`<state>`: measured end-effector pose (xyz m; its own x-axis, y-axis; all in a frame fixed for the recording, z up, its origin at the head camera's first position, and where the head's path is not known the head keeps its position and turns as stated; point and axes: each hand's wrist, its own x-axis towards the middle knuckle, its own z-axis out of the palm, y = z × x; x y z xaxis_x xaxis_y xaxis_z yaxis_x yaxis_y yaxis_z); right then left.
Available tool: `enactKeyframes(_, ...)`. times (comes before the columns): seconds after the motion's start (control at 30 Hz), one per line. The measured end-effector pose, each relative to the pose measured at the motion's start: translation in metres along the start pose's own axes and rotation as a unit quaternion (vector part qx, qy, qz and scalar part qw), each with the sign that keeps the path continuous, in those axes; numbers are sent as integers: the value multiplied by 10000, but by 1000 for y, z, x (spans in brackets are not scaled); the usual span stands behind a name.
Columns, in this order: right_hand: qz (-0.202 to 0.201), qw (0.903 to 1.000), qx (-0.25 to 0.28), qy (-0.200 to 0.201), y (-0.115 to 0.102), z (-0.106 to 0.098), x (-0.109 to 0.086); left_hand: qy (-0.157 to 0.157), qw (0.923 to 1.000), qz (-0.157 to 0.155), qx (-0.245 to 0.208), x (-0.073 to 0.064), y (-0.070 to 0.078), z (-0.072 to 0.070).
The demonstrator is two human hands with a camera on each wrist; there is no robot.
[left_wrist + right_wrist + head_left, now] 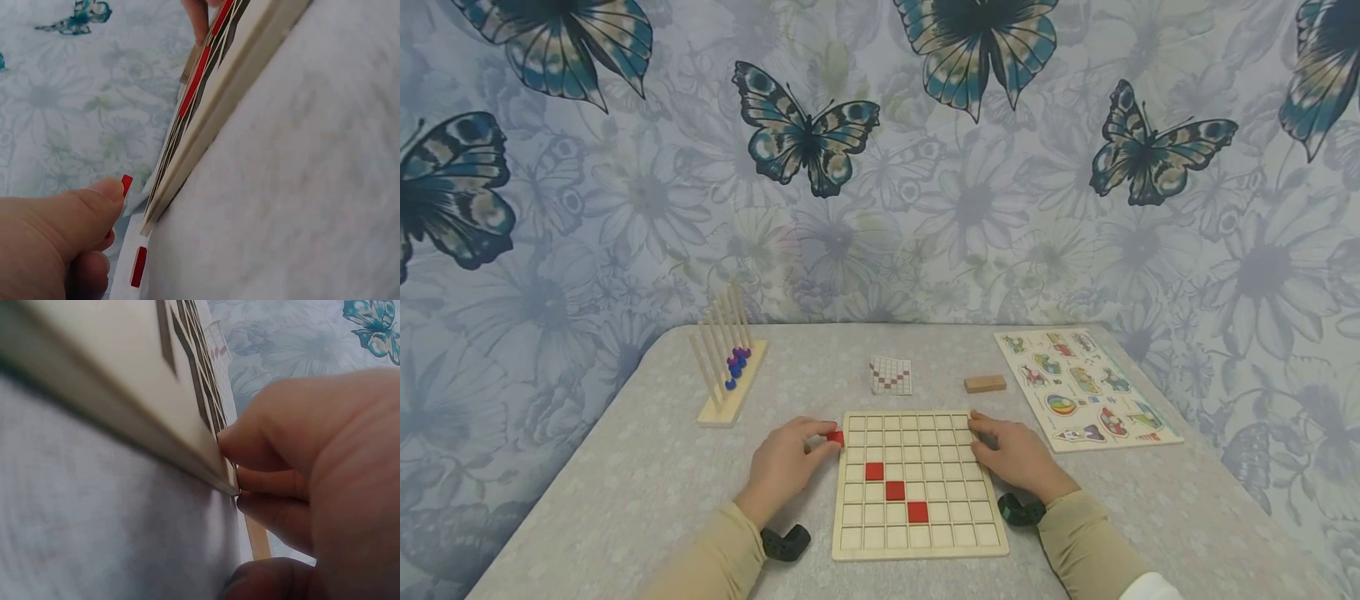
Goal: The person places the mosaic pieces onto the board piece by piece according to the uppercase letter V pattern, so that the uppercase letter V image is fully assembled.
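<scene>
A pale wooden grid board (921, 552) lies flat on the table, with three red square tiles in a diagonal row of its cells, one of them a red tile (895, 491) in the middle. My left hand (790, 458) pinches another red tile (127, 185) between thumb and fingers, just off the board's left edge. Below those fingers, the left wrist view has a loose red tile (139, 267) on the table. My right hand (1017, 452) holds the board's right edge near the far corner, its thumb on the rim in the right wrist view.
Behind the board stands a small pattern card (891, 377), with a wooden block (985, 383) to its right. A peg rack (717, 413) with blue and purple beads is at the left. A picture puzzle board (1075, 392) lies at the right, before the papered wall.
</scene>
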<state>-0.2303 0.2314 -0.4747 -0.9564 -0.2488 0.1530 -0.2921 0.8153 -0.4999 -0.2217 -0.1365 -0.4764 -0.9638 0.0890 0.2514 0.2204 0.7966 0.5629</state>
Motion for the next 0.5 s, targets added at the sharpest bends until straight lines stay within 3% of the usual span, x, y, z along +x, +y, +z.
enactKeyframes(0.2,24,10000,-16,-23,-1,-1,0,-364,9981,489,90,-4,10,6)
enactKeyframes(0.5,37,10000,-36,-47,0,-1,1,-683,9965,437,-223,-5,12,10)
